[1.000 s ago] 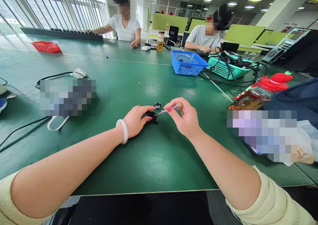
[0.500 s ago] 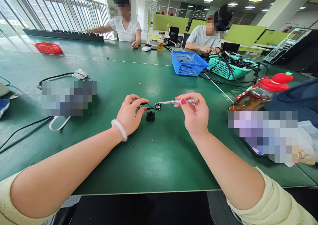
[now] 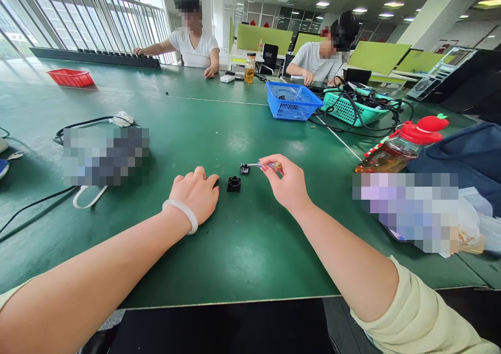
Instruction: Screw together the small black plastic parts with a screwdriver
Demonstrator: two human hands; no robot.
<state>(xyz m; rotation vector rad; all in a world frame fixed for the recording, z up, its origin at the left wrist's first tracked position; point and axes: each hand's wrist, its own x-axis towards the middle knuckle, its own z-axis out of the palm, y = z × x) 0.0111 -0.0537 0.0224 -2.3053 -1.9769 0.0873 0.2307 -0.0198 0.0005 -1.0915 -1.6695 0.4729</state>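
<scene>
My right hand (image 3: pixel 287 182) grips a small screwdriver (image 3: pixel 270 165) with a translucent handle. Its shaft points left, and the tip meets a small black part with silvery spots (image 3: pixel 245 170) lying on the green table. Just below and left of that part sits a black square housing (image 3: pixel 234 185) with a round opening, touched by neither hand. My left hand (image 3: pixel 193 195), with a white bracelet at the wrist, lies palm down left of the housing. Its fingers bend toward the tabletop, and whatever is under them is hidden.
A blue basket (image 3: pixel 293 101) and a teal basket (image 3: pixel 352 106) heaped with black cables stand ahead on the right. A red-lidded bottle (image 3: pixel 399 145) lies near a plastic bag (image 3: pixel 469 218). Farther left is a red tray (image 3: pixel 70 77). Two people sit across the table.
My left hand has lowered to the table, moving slightly left and toward me; the black frame it held is out of sight. My right hand has shifted left with the screwdriver.
</scene>
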